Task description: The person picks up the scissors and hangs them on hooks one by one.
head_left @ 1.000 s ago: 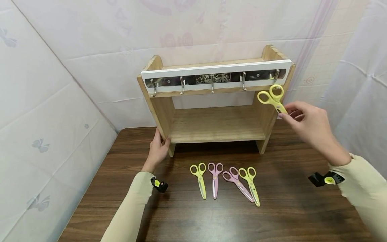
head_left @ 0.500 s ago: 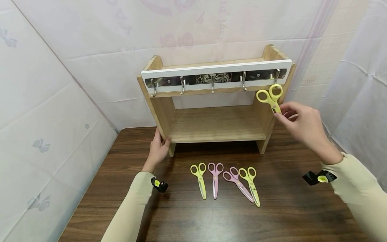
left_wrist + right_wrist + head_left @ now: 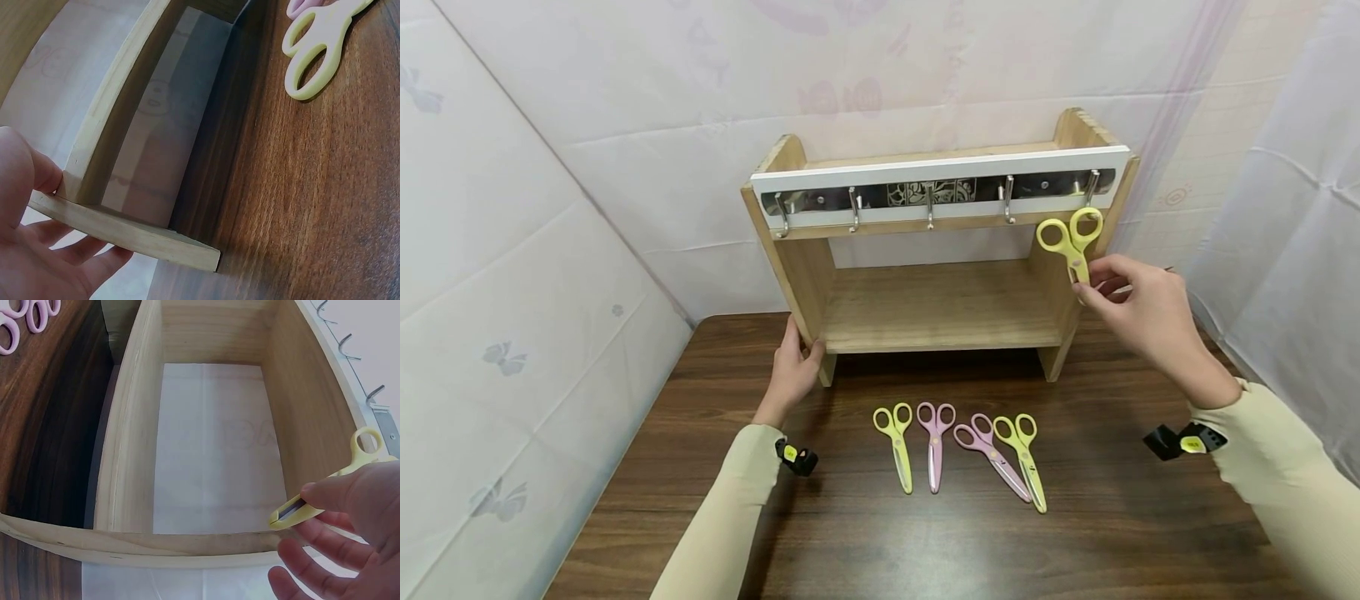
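My right hand pinches yellow scissors by the blade end between thumb and fingers, with the two handle loops pointing up. One loop overlaps the lower end of the rightmost metal hook in the head view. Several such hooks line a white-edged rack across the front of a wooden shelf. Low on the shelf's left side panel, my left hand grips the wood, thumb at the front. In the right wrist view the blade tip shows beyond my thumb, beside the side panel.
On the brown table in front of the shelf lie yellow scissors, pink scissors, a slanted pink pair and another yellow pair. The slanted pair's tip meets its yellow neighbour. Pale printed cloth hangs behind and at both sides.
My right hand has shifted a little to the left, and the scissors in it have turned more upright. The left hand keeps its grip on the shelf.
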Demonstrator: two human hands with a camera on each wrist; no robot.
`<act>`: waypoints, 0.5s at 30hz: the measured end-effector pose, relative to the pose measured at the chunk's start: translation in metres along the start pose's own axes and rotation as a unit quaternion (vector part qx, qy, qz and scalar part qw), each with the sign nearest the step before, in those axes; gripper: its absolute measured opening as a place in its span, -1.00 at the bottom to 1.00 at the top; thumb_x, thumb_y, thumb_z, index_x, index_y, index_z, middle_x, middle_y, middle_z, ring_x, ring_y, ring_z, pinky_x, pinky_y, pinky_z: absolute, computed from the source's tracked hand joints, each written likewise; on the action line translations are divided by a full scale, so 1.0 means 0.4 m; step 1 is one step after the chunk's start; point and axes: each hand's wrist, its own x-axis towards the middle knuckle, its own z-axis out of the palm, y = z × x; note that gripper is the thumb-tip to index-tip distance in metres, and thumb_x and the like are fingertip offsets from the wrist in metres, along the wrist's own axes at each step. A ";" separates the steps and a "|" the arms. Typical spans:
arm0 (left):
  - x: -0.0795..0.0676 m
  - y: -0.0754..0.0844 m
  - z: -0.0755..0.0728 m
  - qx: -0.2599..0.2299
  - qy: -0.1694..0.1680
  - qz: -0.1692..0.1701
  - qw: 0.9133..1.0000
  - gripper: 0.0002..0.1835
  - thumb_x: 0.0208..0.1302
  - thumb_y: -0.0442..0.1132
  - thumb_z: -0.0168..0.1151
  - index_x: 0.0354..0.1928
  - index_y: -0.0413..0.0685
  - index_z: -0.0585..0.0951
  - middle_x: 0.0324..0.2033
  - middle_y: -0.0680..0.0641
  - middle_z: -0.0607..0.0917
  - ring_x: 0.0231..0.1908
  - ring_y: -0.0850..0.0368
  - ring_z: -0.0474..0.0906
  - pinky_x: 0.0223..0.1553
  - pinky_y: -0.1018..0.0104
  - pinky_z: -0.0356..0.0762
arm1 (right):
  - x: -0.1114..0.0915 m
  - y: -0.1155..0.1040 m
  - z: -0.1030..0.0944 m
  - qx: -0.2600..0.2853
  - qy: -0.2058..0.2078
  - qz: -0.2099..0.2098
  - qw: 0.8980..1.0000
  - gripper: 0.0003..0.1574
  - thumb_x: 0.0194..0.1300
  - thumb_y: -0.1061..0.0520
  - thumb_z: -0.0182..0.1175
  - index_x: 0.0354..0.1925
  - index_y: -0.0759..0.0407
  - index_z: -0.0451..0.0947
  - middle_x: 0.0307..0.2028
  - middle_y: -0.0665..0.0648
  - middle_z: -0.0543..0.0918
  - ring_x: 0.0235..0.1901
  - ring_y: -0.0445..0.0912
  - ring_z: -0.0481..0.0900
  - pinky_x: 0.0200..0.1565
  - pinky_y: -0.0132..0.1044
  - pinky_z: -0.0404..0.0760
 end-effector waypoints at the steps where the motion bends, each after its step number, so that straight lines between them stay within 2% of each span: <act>1: 0.000 0.000 0.000 0.002 0.000 0.000 1.000 -0.38 0.60 -0.30 -0.01 0.59 -0.06 0.08 0.33 -0.43 0.41 0.31 -0.30 0.44 0.18 -0.23 0.54 | 0.000 0.000 0.000 0.000 -0.001 0.001 1.000 -0.84 0.25 0.17 0.46 -0.19 0.16 0.74 -0.41 0.17 0.78 -0.47 -0.77 0.37 -0.32 -0.64 0.41; 2: 0.006 -0.015 0.002 0.000 0.002 -0.001 1.000 -0.38 0.60 -0.28 0.00 0.59 -0.01 0.09 0.34 -0.41 0.42 0.32 -0.28 0.44 0.18 -0.22 0.55 | 0.000 0.000 0.001 0.000 -0.001 0.000 1.000 -0.84 0.25 0.17 0.46 -0.19 0.16 0.73 -0.41 0.17 0.78 -0.47 -0.77 0.37 -0.32 -0.63 0.42; 5: 0.002 0.000 0.003 -0.004 0.003 -0.002 1.000 -0.37 0.60 -0.33 -0.01 0.59 -0.06 0.07 0.34 -0.46 0.40 0.32 -0.33 0.43 0.19 -0.26 0.52 | 0.000 0.001 0.001 -0.001 -0.003 0.000 1.000 -0.84 0.25 0.17 0.46 -0.19 0.16 0.73 -0.41 0.17 0.78 -0.47 -0.77 0.37 -0.34 -0.61 0.45; 11: -0.030 0.089 -0.006 -0.003 -0.004 0.003 1.000 -0.37 0.56 -0.43 -0.04 0.57 -0.26 0.06 0.32 -0.55 0.38 0.30 -0.41 0.42 0.19 -0.28 0.52 | 0.001 0.002 0.003 0.000 -0.005 0.001 1.000 -0.83 0.24 0.17 0.47 -0.19 0.16 0.73 -0.42 0.16 0.77 -0.48 -0.76 0.38 -0.33 -0.61 0.46; 15: -0.035 0.103 -0.008 -0.002 -0.006 0.001 1.000 -0.38 0.56 -0.44 -0.04 0.56 -0.29 0.06 0.31 -0.55 0.38 0.30 -0.40 0.42 0.19 -0.25 0.53 | 0.001 0.002 0.005 0.000 -0.006 0.000 1.000 -0.83 0.24 0.17 0.47 -0.19 0.17 0.72 -0.42 0.16 0.77 -0.48 -0.75 0.37 -0.33 -0.66 0.41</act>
